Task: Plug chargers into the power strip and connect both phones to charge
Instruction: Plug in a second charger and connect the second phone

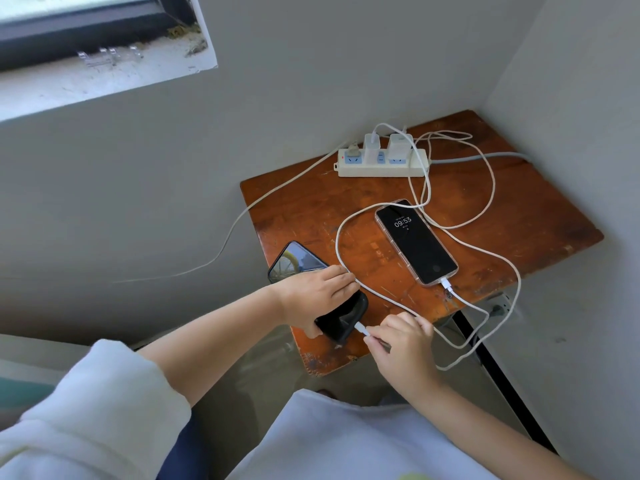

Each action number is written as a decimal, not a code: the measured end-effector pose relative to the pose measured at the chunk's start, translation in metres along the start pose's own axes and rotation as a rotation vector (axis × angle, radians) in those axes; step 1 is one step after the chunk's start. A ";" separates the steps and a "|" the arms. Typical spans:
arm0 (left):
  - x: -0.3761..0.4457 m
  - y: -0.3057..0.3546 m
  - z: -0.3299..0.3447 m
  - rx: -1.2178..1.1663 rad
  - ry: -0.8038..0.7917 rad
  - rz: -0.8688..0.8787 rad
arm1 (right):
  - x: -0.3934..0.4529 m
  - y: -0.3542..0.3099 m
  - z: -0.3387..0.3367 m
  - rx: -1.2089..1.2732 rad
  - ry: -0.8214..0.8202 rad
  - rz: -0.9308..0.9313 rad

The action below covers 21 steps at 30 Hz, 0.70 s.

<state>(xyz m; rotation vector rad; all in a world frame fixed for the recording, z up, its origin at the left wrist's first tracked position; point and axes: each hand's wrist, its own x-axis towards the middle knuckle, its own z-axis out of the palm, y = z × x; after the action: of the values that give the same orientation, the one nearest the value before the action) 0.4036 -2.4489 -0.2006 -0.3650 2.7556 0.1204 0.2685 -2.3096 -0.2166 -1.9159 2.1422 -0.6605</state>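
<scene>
Table [540, 216]: worn reddish-brown wooden top, scratched, set in the room corner at 2 o'clock.
Window [79, 32]: dark frame at 11 o'clock, dusty white sill [104, 77] beneath.
Walls [294, 64]: plain grey, meeting behind the table.
Wall socket [502, 304]: at 4 o'clock, below the table edge, a plug in it.

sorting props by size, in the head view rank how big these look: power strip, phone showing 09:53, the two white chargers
1. phone showing 09:53, nearer the camera, so unsure against the strip
2. power strip
3. the two white chargers, about alike
</scene>
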 end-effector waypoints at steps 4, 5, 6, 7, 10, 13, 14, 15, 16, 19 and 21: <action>0.020 -0.005 -0.008 0.065 -0.094 0.046 | 0.008 0.009 0.003 0.027 -0.129 0.119; 0.025 -0.006 -0.010 0.086 -0.137 0.055 | 0.010 0.013 0.002 0.039 -0.203 0.162; 0.030 -0.006 -0.011 0.106 -0.180 0.066 | 0.012 0.018 0.000 0.076 -0.238 0.205; 0.034 -0.007 -0.013 0.123 -0.218 0.080 | 0.013 0.024 -0.003 0.119 -0.235 0.243; 0.040 -0.011 -0.017 0.144 -0.305 0.120 | 0.021 0.040 -0.012 0.113 -0.169 0.280; 0.041 -0.014 -0.019 0.204 -0.359 0.181 | 0.031 0.058 -0.012 -0.034 -0.219 0.247; 0.040 -0.015 -0.019 0.222 -0.369 0.193 | 0.034 0.063 -0.010 -0.057 -0.241 0.218; 0.040 -0.015 -0.019 0.227 -0.377 0.196 | 0.037 0.066 -0.007 -0.064 -0.265 0.184; 0.040 -0.015 -0.019 0.224 -0.381 0.192 | 0.039 0.069 -0.004 -0.068 -0.285 0.142; 0.039 -0.014 -0.021 0.190 -0.368 0.166 | 0.039 0.071 0.006 -0.113 -0.291 0.018; 0.038 -0.013 -0.020 0.165 -0.371 0.132 | 0.036 0.074 0.011 -0.117 -0.260 -0.011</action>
<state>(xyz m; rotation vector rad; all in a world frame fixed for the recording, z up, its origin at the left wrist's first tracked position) 0.3657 -2.4730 -0.1964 -0.1023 2.3991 -0.0067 0.2021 -2.3417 -0.2536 -1.9496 2.0475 -0.2741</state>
